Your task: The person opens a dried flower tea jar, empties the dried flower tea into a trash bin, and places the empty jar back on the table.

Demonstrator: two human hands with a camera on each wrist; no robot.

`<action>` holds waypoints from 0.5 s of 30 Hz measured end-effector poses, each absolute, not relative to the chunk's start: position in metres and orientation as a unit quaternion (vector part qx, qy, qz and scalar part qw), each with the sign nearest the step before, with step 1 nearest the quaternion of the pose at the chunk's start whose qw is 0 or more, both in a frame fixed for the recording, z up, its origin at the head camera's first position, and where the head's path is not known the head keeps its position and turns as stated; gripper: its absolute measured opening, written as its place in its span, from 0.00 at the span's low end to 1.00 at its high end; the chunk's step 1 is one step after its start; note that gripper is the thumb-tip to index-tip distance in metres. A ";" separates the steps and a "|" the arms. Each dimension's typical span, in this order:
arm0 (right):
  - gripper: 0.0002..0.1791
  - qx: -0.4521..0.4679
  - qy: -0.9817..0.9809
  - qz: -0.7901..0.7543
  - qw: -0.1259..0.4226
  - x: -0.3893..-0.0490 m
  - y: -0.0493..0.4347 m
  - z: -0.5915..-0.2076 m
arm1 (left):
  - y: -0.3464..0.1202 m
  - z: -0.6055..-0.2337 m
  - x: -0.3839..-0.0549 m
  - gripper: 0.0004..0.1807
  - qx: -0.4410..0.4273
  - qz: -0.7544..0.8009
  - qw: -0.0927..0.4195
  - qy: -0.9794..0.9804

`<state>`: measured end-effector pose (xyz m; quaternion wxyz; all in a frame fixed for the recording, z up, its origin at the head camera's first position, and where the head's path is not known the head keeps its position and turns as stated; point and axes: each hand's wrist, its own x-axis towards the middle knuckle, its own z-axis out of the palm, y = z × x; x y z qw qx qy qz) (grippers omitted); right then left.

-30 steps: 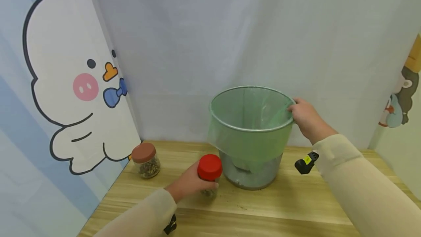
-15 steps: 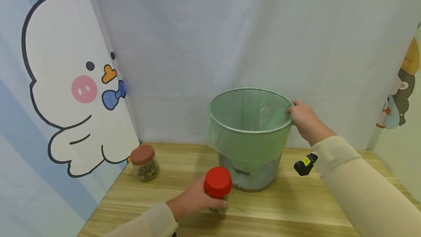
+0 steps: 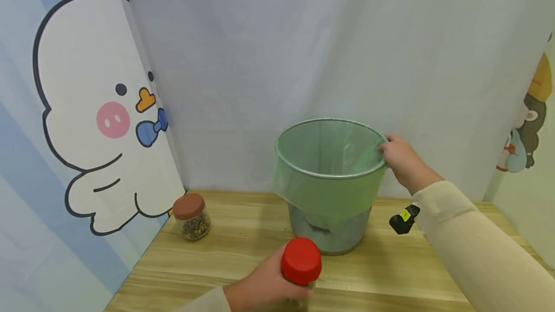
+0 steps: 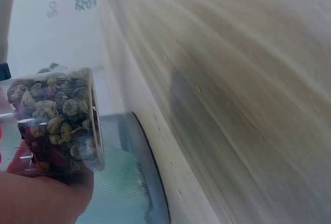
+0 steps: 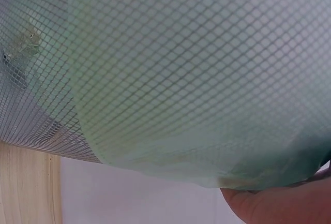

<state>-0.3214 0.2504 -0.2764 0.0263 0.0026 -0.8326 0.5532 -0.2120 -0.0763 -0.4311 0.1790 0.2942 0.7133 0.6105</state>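
Observation:
My left hand grips a clear jar with a red lid near the front of the table. Dried flower buds fill the jar in the left wrist view, and its base is off the tabletop. At the back stands a grey mesh wastebasket, lined with a thin green bin bag folded over its rim. On the right side of that rim my right hand pinches the bag and edge, thumb inside. The right wrist view has the mesh up close, with part of that hand at lower right.
A second jar with a brown lid and dried bits inside stands at the left of the wooden table. A white curtain hangs behind, and a printed cartoon panel lines the left side.
My left hand has carried the red-lidded jar toward me and to the right, away from the wastebasket. The right hand stays on the rim.

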 end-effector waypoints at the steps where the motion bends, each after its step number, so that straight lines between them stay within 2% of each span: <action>1: 0.32 0.002 -0.833 0.553 0.026 -0.322 0.250 -0.276 | -0.075 -0.430 -0.210 0.34 0.298 0.616 0.185 0.705; 15: 0.33 0.010 -0.829 0.558 0.027 -0.323 0.250 -0.277 | -0.066 -0.418 -0.196 0.29 0.304 0.651 0.178 0.673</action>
